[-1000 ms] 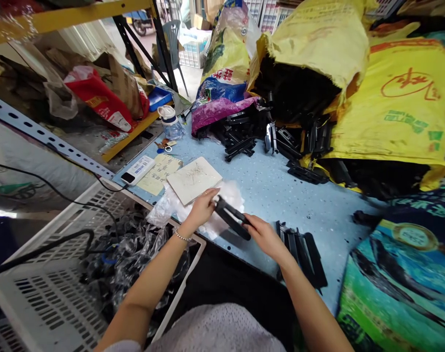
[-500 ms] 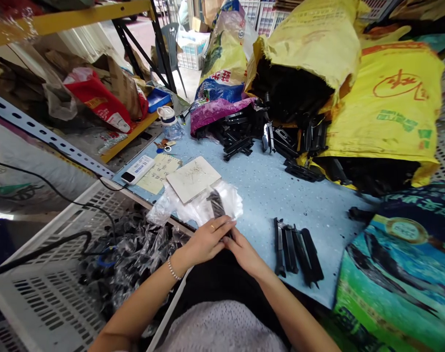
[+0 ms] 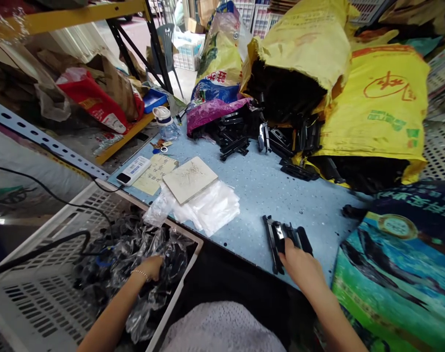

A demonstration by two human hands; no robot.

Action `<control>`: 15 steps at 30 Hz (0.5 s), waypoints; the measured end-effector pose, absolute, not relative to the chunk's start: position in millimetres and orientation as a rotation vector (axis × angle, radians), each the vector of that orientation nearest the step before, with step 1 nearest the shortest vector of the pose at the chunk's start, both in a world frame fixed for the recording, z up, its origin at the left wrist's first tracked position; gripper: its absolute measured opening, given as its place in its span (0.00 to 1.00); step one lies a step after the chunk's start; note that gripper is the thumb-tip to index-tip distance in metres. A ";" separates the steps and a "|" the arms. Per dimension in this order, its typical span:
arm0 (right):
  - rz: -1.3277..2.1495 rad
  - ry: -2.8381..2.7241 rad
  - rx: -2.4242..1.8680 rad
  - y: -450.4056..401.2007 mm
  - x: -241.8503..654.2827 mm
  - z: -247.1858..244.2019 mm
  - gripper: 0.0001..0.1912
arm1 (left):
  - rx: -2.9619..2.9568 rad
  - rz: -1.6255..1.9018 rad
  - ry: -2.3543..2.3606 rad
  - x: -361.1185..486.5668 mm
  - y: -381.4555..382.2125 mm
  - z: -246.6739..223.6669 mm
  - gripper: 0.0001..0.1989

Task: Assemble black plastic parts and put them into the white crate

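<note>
Right hand [image 3: 303, 266] grips black plastic parts [image 3: 288, 233], long and narrow, near the blue speckled table's [image 3: 251, 188] front edge. Left hand [image 3: 152, 268] over crinkly clear-wrapped pieces [image 3: 134, 244] inside the crate rim; finger state can't tell.

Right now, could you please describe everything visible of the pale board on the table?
The pale board is flat, four-sided and fairly thin, perhaps card or tile. Brownish scratch-like marks cover its middle. It lies askew, one corner towards the person, on crumpled white plastic sheets, beside the yellow note. Neither hand touches it.
</note>
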State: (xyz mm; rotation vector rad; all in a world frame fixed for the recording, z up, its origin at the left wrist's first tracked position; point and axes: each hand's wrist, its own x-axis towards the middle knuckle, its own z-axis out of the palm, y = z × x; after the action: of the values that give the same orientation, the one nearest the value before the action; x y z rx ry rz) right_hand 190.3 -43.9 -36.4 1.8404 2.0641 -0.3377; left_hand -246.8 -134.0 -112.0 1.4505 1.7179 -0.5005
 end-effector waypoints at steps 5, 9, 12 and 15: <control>-1.158 2.220 2.054 -27.1 187.3 -57.7 0.17 | 1.691 0.201 1.694 -198.4 -78.0 -52.8 0.13; -2.360 1.937 2.047 -11.7 151.3 -62.9 0.20 | 1.903 0.816 1.743 -147.7 -9.1 -36.0 0.12; -2.895 1.575 1.868 -5.7 123.0 -57.4 0.19 | 1.762 0.874 1.738 -132.5 25.2 -55.8 0.05; -3.144 1.322 1.625 2.0 97.2 -54.4 0.16 | 1.387 0.965 1.630 -130.9 33.9 -73.9 0.08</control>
State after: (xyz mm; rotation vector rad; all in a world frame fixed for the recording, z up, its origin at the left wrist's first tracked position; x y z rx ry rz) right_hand 97.2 2.0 -54.4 1.6245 1.3220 -3.1439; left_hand -130.9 33.9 -73.9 1.3868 1.6301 0.9653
